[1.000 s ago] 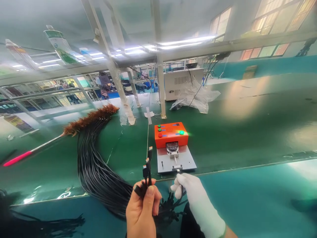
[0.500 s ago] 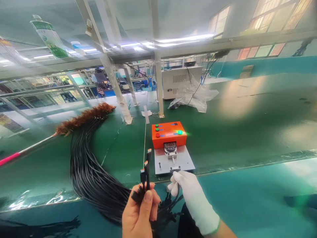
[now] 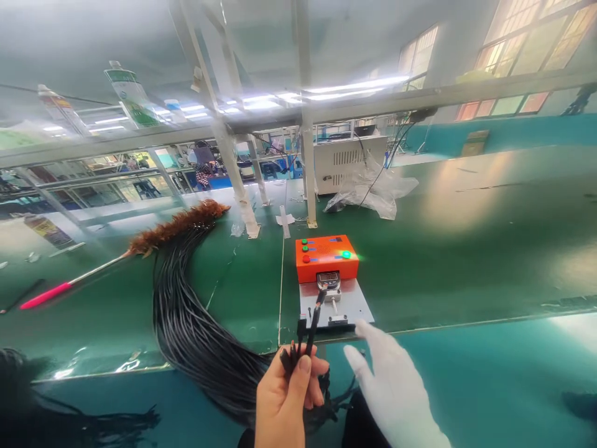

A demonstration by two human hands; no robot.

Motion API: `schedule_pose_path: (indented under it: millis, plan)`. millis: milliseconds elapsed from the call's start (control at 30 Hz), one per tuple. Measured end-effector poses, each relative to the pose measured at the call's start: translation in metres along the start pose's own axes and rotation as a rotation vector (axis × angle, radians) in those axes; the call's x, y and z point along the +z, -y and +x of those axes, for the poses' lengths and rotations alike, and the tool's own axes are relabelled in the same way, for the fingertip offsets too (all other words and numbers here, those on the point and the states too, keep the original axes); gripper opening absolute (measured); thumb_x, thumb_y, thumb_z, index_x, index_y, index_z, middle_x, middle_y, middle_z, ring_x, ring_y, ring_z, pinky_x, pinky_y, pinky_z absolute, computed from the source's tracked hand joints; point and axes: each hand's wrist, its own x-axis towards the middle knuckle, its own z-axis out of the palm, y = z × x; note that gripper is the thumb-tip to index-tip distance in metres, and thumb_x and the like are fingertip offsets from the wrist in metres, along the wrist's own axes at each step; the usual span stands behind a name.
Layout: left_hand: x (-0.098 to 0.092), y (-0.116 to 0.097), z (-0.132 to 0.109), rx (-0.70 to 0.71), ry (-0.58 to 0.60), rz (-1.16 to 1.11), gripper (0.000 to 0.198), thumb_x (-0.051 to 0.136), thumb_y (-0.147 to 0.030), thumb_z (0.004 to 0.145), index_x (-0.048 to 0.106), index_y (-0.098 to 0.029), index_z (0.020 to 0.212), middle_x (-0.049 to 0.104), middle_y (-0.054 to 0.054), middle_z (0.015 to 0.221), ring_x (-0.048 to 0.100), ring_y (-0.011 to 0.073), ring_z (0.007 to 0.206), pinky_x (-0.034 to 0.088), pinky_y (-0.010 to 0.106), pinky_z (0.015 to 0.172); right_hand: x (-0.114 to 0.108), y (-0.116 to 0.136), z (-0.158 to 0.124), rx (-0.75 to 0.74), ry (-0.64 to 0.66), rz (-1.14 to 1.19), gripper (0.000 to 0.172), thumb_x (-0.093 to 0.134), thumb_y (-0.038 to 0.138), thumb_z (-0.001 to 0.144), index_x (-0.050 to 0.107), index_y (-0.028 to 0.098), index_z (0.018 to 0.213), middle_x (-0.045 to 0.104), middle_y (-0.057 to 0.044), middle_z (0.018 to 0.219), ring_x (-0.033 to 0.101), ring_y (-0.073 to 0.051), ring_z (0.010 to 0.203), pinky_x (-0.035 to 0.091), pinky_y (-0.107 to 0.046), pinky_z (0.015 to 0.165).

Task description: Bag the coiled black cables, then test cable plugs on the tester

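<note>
Several black cable ends with connector plugs (image 3: 301,326) stick up from my left hand (image 3: 291,389), which is bare and closed around them. My right hand (image 3: 396,379), in a white glove, has thumb and fingers apart with nothing between them. It is just in front of a metal plate (image 3: 361,305) that carries a digital dial gauge (image 3: 329,280). Behind the gauge is an orange box (image 3: 326,258) with green and red buttons, one of them lit green. A thick bundle of black cables (image 3: 200,330) runs over the bench edge behind my left hand.
A feather duster (image 3: 180,227) with a pink handle lies across the cables at left. Clear plastic wrap (image 3: 377,193) lies before a grey metal cabinet (image 3: 349,162). White posts (image 3: 305,124) rise from the green bench (image 3: 466,249). More black cables (image 3: 93,417) hang at lower left.
My right hand has let go of the cable it pinched at the plate's front and drawn back, fingers opening. My left hand's plugs now overlap the plate and gauge. The view has shifted slightly.
</note>
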Motion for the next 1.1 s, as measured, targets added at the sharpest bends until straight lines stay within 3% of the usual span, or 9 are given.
schedule_pose_path:
  millis: [33,100,200,267,367,500,600,1100]
  plan:
    - [0.000,0.002,-0.001,0.005,0.011,0.037,0.034,0.069,-0.045,0.069,0.067,-0.013,0.081,0.070,0.007,0.067,0.050,0.0080,0.041,0.034,0.017,0.041,-0.004,0.004,-0.003,-0.049,-0.078,0.055,0.043,0.050,0.044,0.075,0.060,0.021,0.110,0.063,-0.011,0.113,0.053,-0.031,0.106,0.035,-0.046,0.093]
    - [0.002,0.008,-0.004,0.010,0.026,0.110,0.033,0.067,-0.045,0.070,0.067,-0.013,0.080,0.069,0.007,0.068,0.052,0.0096,0.043,0.036,0.018,0.041,-0.010,0.018,-0.008,-0.133,-0.050,0.269,0.044,0.050,0.045,0.077,0.058,0.025,0.116,0.060,-0.007,0.120,0.050,-0.027,0.113,0.036,-0.039,0.096]
    - [0.005,0.016,-0.007,0.033,0.028,0.171,0.030,0.068,-0.045,0.069,0.067,-0.015,0.074,0.065,0.003,0.061,0.054,0.0114,0.047,0.042,0.020,0.045,-0.010,0.042,-0.010,-0.109,0.080,0.419,0.034,0.053,0.044,0.078,0.064,0.025,0.103,0.068,-0.005,0.103,0.060,-0.024,0.091,0.044,-0.031,0.082]
    - [0.006,0.019,-0.007,0.038,-0.012,0.142,0.030,0.070,-0.045,0.067,0.067,-0.015,0.073,0.066,0.002,0.063,0.060,0.0144,0.056,0.049,0.022,0.054,-0.006,0.049,-0.010,-0.034,0.070,0.451,0.028,0.049,0.044,0.080,0.065,0.023,0.088,0.070,-0.005,0.084,0.060,-0.022,0.076,0.045,-0.029,0.071]
    - [0.002,0.015,-0.003,0.050,-0.154,0.046,0.031,0.070,-0.045,0.068,0.066,-0.016,0.078,0.070,0.003,0.075,0.065,0.0170,0.070,0.052,0.025,0.069,0.003,0.038,-0.005,0.067,0.086,0.614,0.029,0.041,0.042,0.085,0.061,0.020,0.079,0.065,-0.002,0.063,0.059,-0.019,0.067,0.043,-0.028,0.067]
    - [-0.005,0.001,0.002,0.113,-0.191,-0.038,0.027,0.067,-0.041,0.072,0.063,-0.017,0.084,0.066,-0.001,0.065,0.048,0.0058,0.044,0.041,0.016,0.045,0.020,0.005,0.007,0.207,0.317,0.942,0.031,0.044,0.044,0.083,0.056,0.018,0.071,0.057,0.000,0.044,0.058,-0.018,0.053,0.045,-0.032,0.062]
    - [-0.007,-0.005,0.002,0.100,-0.141,-0.031,0.029,0.067,-0.041,0.072,0.063,-0.016,0.086,0.064,-0.001,0.062,0.042,0.0039,0.041,0.034,0.015,0.040,0.032,-0.010,0.016,0.285,0.447,1.125,0.032,0.053,0.048,0.073,0.054,0.017,0.063,0.052,0.001,0.035,0.056,-0.018,0.042,0.043,-0.031,0.053]
    - [-0.005,0.002,0.001,0.047,-0.097,-0.031,0.032,0.071,-0.043,0.067,0.065,-0.017,0.083,0.063,0.001,0.061,0.039,0.0035,0.040,0.028,0.014,0.037,0.044,-0.004,0.026,0.295,0.393,1.200,0.032,0.055,0.047,0.071,0.057,0.016,0.065,0.054,0.002,0.034,0.055,-0.016,0.039,0.043,-0.030,0.051]
